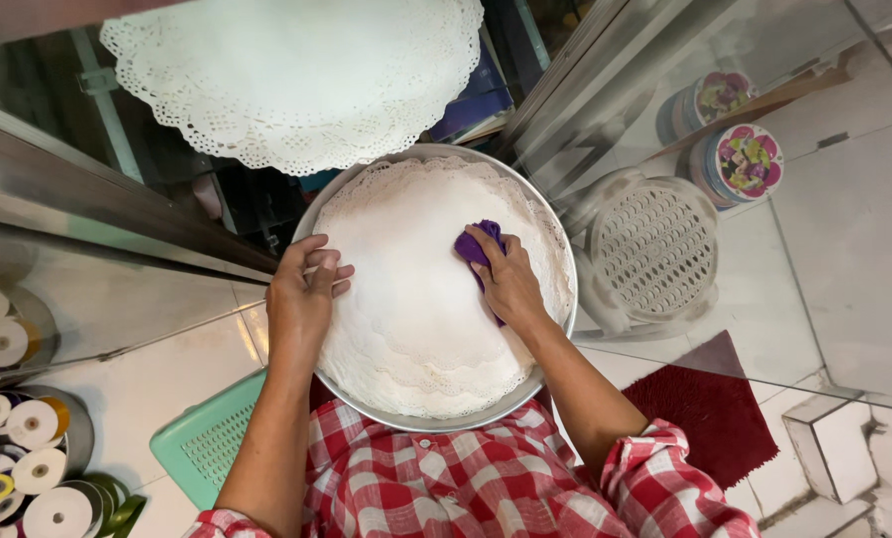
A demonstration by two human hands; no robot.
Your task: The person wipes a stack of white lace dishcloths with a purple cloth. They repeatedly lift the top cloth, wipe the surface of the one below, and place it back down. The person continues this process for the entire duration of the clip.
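A round metal tray [555, 339] rests on my lap, lined with white lace paper doilies [416, 299]. My left hand [304, 294] lies flat on the tray's left rim and the doily edge. My right hand [510, 284] presses a small purple cloth [474, 244] onto the doilies right of centre. Another large white lace doily [296, 75] lies on the glass counter just beyond the tray.
A glass counter [87, 199] with metal frames runs left and right. Ribbon rolls [27, 458] sit lower left. A green plastic basket [202, 443] is by my left arm, a white round basket [655, 249] on the right, a red mat [715, 408] on the tiled floor.
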